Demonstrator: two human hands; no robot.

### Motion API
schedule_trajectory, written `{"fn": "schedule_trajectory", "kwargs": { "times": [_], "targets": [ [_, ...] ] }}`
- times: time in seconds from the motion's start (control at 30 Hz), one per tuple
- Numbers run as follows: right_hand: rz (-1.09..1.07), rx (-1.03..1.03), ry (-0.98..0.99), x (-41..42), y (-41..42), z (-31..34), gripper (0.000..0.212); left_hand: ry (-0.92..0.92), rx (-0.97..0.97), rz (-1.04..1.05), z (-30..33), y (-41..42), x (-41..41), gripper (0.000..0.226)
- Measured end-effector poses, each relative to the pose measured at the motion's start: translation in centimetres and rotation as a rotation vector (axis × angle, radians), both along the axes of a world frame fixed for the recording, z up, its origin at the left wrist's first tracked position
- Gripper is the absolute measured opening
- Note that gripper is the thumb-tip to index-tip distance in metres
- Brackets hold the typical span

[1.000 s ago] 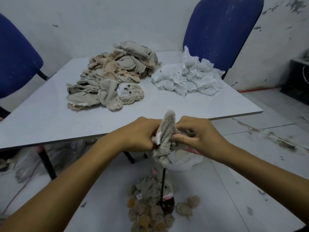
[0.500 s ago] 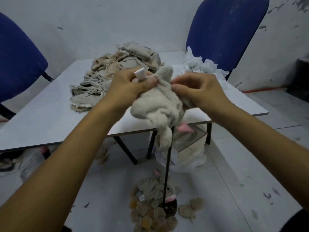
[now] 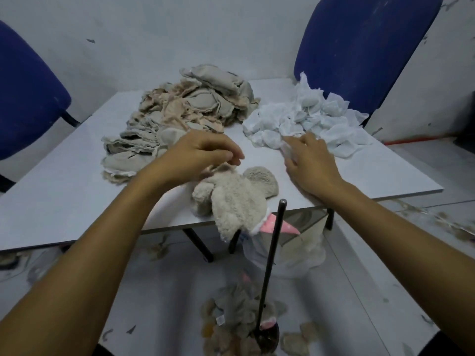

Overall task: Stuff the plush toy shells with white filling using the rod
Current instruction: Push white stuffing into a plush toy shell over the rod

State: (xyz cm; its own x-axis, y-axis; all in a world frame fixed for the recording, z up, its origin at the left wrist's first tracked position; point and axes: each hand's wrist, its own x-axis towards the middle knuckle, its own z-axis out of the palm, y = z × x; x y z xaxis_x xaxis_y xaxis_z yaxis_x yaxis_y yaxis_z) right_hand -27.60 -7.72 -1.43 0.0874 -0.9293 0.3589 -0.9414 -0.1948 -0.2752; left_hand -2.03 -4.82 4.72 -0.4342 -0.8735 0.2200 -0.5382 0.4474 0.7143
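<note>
A stuffed beige plush toy (image 3: 236, 199) lies on the white table (image 3: 64, 201), hanging partly over its near edge. My left hand (image 3: 203, 152) hovers just above the toy, fingers loosely curled, holding nothing. My right hand (image 3: 308, 160) reaches to the pile of white filling packets (image 3: 308, 122) at the back right and touches a packet at the pile's near edge. A heap of flat beige plush shells (image 3: 185, 116) covers the back of the table. The black rod (image 3: 272, 255) stands upright from a base on the floor, bare at its tip.
Two blue chairs stand behind the table, one at the left (image 3: 28, 104) and one at the right (image 3: 359, 47). On the floor around the rod's base lie several plush toys (image 3: 231, 325). A white bag (image 3: 295, 253) sits under the table edge.
The plush toy came off the rod, rose to table height and now lies on the table. My left hand let it go. My right hand moved to the filling pile.
</note>
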Motion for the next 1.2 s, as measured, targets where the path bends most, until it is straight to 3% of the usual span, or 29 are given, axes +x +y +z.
{"fn": "schedule_trajectory", "kwargs": {
  "times": [0.07,0.13,0.27,0.37,0.47,0.63,0.77,0.87,0.97,1.03,1.07,1.2],
  "targets": [
    [-0.005,-0.011,-0.066,0.2,-0.1,0.2,0.049,-0.240,0.163,-0.127,0.6,0.2,-0.1,0.014],
    [-0.007,0.001,-0.120,0.3,-0.1,0.4,0.043,-0.399,0.202,-0.120,-0.2,0.0,-0.3,0.009],
    [0.004,0.017,-0.224,0.7,0.4,0.7,0.020,-0.525,-0.104,0.088,-2.7,-0.5,-2.3,0.028],
    [0.061,0.007,-0.139,0.5,0.5,0.8,0.008,-0.652,-0.228,0.237,-4.1,0.4,-3.8,0.036],
    [0.066,0.004,-0.179,0.0,0.5,1.4,0.006,-0.495,-0.377,0.158,-4.1,1.3,-4.3,0.031],
    [-0.073,-0.111,-0.448,-0.1,1.0,2.4,0.021,-0.238,-0.260,0.186,-3.4,2.0,-4.3,0.024],
    [-0.065,-0.261,-0.724,0.7,1.7,4.4,0.031,-0.315,-0.144,0.179,-2.7,1.8,-4.6,0.027],
    [-0.003,-0.131,-0.942,1.9,2.5,5.0,0.033,-0.378,-0.047,0.144,-2.3,1.7,-5.1,0.038],
    [0.060,0.051,-1.127,3.1,3.4,4.8,0.031,-0.363,-0.111,0.201,-2.5,1.7,-5.4,0.030],
    [0.098,0.083,-1.077,3.6,3.8,4.5,0.024,-0.278,-0.160,0.243,-2.9,1.9,-5.6,0.018],
    [0.109,0.049,-0.959,3.7,4.0,4.4,0.021,-0.220,-0.169,0.255,-3.1,2.0,-5.7,0.012],
    [0.220,-0.280,-0.498,3.9,4.9,5.2,0.026,-0.225,-0.255,0.264,-3.4,2.0,-6.5,0.004]
  ]
}}
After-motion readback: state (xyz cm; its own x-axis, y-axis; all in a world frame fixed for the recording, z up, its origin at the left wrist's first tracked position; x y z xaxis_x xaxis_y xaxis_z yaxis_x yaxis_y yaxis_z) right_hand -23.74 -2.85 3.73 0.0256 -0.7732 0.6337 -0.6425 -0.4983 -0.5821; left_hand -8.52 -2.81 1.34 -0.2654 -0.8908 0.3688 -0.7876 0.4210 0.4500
